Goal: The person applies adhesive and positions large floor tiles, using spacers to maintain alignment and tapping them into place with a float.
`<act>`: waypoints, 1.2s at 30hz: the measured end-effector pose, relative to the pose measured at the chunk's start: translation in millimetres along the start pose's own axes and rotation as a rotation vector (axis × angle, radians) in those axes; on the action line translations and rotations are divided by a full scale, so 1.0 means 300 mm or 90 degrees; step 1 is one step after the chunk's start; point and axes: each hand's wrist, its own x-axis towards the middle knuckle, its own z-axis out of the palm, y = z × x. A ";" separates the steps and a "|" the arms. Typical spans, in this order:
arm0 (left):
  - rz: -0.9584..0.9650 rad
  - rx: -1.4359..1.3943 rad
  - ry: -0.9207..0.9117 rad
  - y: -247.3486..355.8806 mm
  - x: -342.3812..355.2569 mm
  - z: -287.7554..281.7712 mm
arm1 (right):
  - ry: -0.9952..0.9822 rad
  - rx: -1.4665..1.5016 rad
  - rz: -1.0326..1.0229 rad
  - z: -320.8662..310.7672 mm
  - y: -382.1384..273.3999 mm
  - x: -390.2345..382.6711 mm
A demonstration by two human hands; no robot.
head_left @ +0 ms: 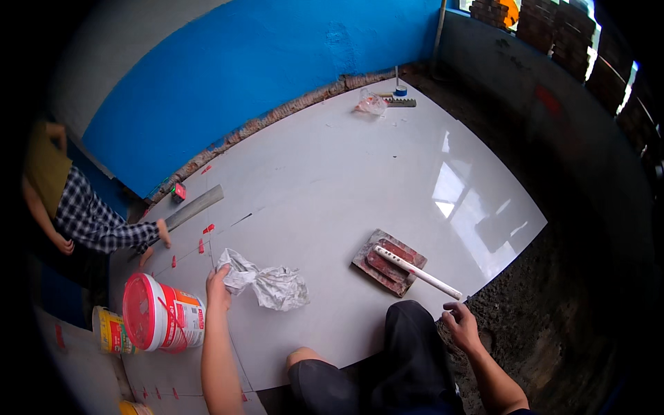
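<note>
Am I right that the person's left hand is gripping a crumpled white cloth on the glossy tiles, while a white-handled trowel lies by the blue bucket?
Not quite. The head view shows the left hand gripping the crumpled white cloth on the glossy tiles, but the white-handled trowel lies near the right hand, and the bucket is red and white.

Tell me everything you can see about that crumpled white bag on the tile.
The crumpled bag looks like thin white plastic with grey creases, twisted narrow in the middle and bunched at both ends. It lies flat on the glossy white floor tile. The left hand grips its left end with closed fingers; the right end lies loose, touching nothing else.
</note>
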 end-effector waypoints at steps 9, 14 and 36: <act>0.007 0.805 -0.051 -0.815 0.266 0.472 | -0.285 -0.332 -0.456 0.749 -0.328 0.735; 0.081 0.252 -0.025 -0.763 0.566 0.623 | -0.321 -0.544 -0.309 1.051 -0.290 1.009; 0.094 1.049 0.389 -0.780 1.057 1.166 | 0.588 -0.612 -0.026 -0.503 -0.290 2.368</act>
